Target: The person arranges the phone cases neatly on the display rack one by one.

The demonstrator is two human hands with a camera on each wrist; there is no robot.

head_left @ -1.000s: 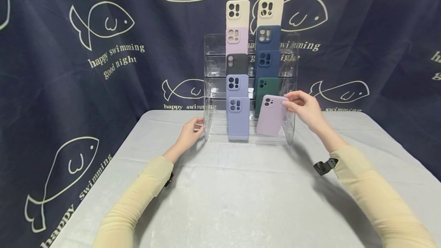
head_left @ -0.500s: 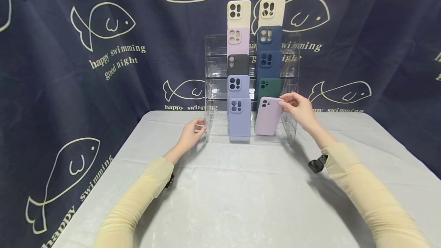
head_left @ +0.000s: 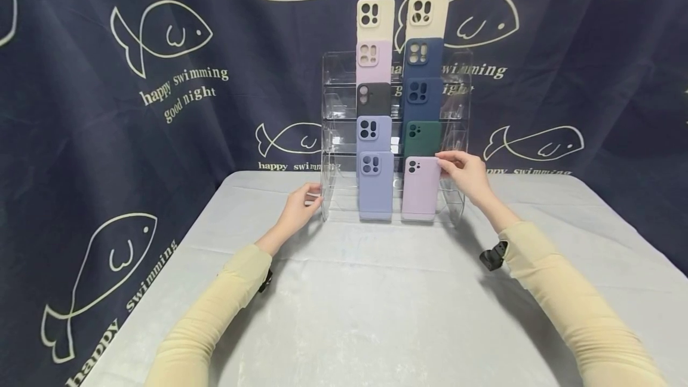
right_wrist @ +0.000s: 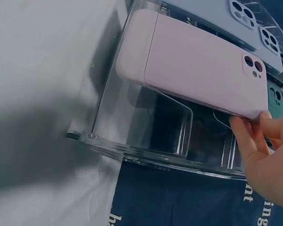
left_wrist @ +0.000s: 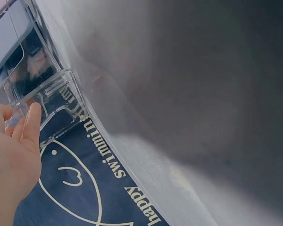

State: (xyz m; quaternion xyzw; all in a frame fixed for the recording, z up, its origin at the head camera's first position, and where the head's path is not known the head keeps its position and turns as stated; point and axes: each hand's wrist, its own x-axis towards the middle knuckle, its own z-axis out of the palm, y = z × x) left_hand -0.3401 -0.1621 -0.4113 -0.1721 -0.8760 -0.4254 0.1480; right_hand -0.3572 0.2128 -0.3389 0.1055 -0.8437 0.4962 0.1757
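A lilac phone case (head_left: pixel 420 187) stands upright in the lowest tier of a clear plastic display stand (head_left: pixel 338 215). My right hand (head_left: pixel 466 173) pinches its upper right corner; the right wrist view shows thumb and fingers at the camera end of the case (right_wrist: pixel 198 66). My left hand (head_left: pixel 301 205) holds the left side edge of the stand. In the left wrist view its fingers (left_wrist: pixel 32 123) lie at the clear side panel. Beside the lilac case stands a periwinkle phone case (head_left: pixel 375 193). Directly behind it is a green phone case (head_left: pixel 423 137).
Two columns of cases rise up the tiers, with a black case (head_left: pixel 373 100), navy cases (head_left: pixel 424 100), a pink case (head_left: pixel 374 67) and cream cases (head_left: pixel 430 24) above. The stand is on a table with a pale cloth (head_left: pixel 344 303). A dark fish-print curtain (head_left: pixel 177 100) hangs behind.
The lilac case has gone from tilted and raised to upright and lower, seated in the bottom tier. My right hand moved left with it. The left hand stays at the stand.
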